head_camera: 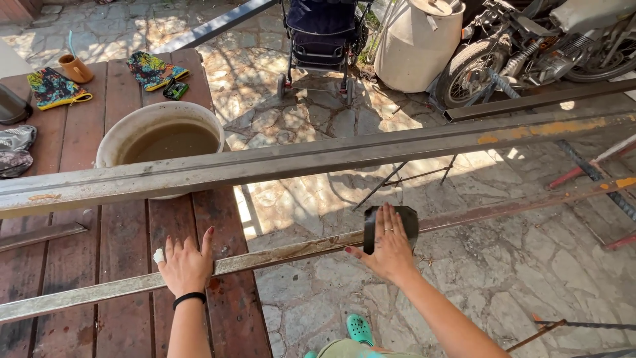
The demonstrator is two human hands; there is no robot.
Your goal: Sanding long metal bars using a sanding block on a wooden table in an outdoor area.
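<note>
Head view showed left hand point(186, 265) flat, fingers spread, pressing thin rusty steel bar point(278, 254) onto wooden tabletop point(126, 245); nothing gripped. Right hand point(389, 248) open-palmed, pressing dark sanding pad point(372, 227) against same bar where it overhung stone floor point(464, 265). Bar long, narrow, rigid, probably heavy enough to sag at unsupported span; rough, flaky surface, hard edges, best held near tabletop edge. Larger grey steel beam point(298, 162) lay parallel behind. Basin point(159, 136) of murky water sat behind beam.
</note>
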